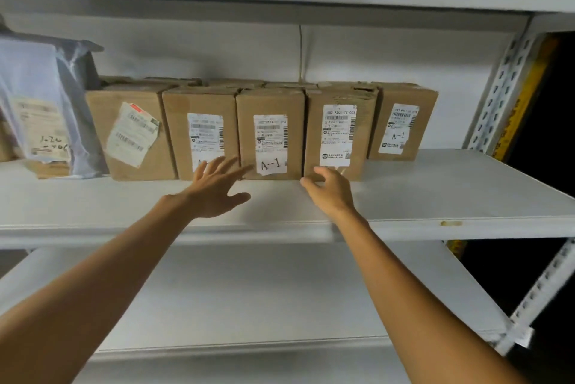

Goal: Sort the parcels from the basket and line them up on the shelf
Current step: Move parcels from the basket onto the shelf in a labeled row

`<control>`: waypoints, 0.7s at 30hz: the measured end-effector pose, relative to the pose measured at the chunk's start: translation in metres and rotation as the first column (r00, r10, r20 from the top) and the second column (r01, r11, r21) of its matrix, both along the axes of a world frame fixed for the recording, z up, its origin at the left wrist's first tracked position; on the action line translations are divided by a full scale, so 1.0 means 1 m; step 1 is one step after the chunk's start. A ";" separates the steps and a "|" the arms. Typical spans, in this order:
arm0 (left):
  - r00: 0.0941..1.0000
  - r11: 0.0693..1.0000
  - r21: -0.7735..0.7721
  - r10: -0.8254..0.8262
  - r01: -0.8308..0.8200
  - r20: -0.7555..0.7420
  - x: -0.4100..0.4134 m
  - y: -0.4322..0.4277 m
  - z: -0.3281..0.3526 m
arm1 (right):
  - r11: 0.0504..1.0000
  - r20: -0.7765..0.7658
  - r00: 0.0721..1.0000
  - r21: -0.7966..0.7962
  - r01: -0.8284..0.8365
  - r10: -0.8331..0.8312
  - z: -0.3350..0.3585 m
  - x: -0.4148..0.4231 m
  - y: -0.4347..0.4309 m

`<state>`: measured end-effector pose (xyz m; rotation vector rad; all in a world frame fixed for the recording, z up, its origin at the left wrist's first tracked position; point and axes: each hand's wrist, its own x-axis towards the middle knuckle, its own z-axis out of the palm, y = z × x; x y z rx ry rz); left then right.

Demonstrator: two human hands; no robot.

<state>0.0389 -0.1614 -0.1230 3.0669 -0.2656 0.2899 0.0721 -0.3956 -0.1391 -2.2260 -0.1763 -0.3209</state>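
Cardboard row (head view): I am seeing five brown boxes standing shoulder to shoulder on the shelf board [435, 190], just beyond both hands, labels facing me.
Left hand [214, 187]: it is reaching in with fingers straight and spread wide, gripping nothing; the fingertips are lying over the bottom front of the second box [199, 131], though I cannot tell whether they are pressing on it.
Right hand [329, 190]: its fingers are loosely curled and holding nothing, sitting at the lower front corner of the fourth box [339, 131].
Between the hands: the A-1 box [270, 134] is standing upright, flanked closely by its neighbours.
Beyond the right hand: the last box [401, 122] is sitting further back than the rest, so the front line is breaking there.
Beyond the left hand: the first box [137, 134] and then a grey mailer [40, 103] are leaning at the row's end.
Below my arms: a lower shelf [280, 290] is showing.
Basket: it is not showing here.
Step in hand: I am judging this as squaring up the row, not placing a parcel, since both hands are empty.
Next move: it is calling for flat, even pushes on the fronts, or drawing the set-back box forward, without tipping the tall narrow boxes.
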 end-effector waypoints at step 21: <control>0.946 0.925 -0.198 0.318 -0.324 -0.061 -0.204 0.257 0.048 | 0.851 0.036 0.869 -0.227 -0.473 0.493 0.055 -0.132 0.266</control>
